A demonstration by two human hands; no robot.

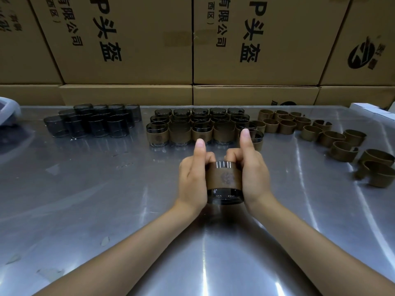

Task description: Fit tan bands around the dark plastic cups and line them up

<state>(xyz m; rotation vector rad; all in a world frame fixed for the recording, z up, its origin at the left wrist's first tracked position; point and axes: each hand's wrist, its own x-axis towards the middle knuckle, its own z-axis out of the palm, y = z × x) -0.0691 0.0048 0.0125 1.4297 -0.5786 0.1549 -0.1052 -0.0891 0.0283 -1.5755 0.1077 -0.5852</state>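
While I hold one dark cup (224,196) on its side between both hands, low over the middle of the counter (85,210), its tan band (223,178) already sits around its middle, with a strip of dark plastic showing at each end. My left hand (193,178) cradles the cup from nine o'clock and my right hand (254,176) from three o'clock; the fingers of both curl around the far side of the band, and both thumbs stick up straight and touch nothing. I judge this cup nearly finished: the band looks seated, though I cannot tell whether it is square all the way round, since the far side is hidden by my fingers.

At twelve o'clock from my hands stands the block of banded cups (201,127), packed in tidy rows, several deep. One more banded cup (253,137) stands just beside the block's right end, behind my right thumb, so the front row seems to be growing that way. I reckon the cup in hand goes next to it.

Plenty is left. At ten o'clock a cluster of bare cups (94,122) waits without bands, some stacked on others. From one to three o'clock loose bands (310,129) lie scattered, curving toward the counter's right edge. By my guess I am somewhere past the halfway mark, no further
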